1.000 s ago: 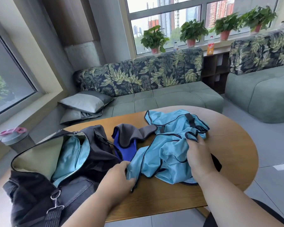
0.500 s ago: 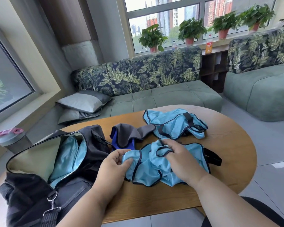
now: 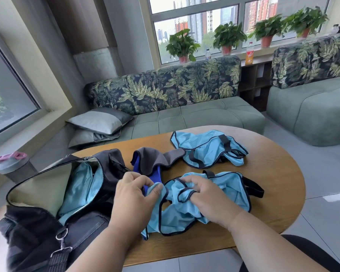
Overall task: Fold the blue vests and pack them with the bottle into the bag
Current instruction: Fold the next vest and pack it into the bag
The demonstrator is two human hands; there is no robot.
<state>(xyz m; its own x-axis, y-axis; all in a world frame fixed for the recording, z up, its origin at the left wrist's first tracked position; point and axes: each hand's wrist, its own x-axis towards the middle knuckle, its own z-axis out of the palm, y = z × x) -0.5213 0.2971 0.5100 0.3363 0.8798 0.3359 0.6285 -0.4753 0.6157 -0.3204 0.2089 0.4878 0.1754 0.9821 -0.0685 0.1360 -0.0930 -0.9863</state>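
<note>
A light blue vest (image 3: 228,191) with dark trim lies crumpled on the wooden table (image 3: 273,173) in front of me. My left hand (image 3: 133,195) pinches its left edge between thumb and fingers. My right hand (image 3: 204,197) grips a bunched fold in its middle, fingers curled into the cloth. A second light blue vest (image 3: 206,149) lies loose farther back. The open black bag (image 3: 47,193) with pale lining stands at the left. A bottle (image 3: 14,167) with a pink lid stands beyond the bag on the left.
A dark blue and grey cloth item (image 3: 155,160) lies between bag and vests. Behind the table stands a green sofa (image 3: 185,114) with cushions (image 3: 100,120). Potted plants (image 3: 182,44) and two bottles line the window sill.
The near vest has been pulled apart from the far one and laid closer to me. Both hands have shifted toward its left part and taken new holds.
</note>
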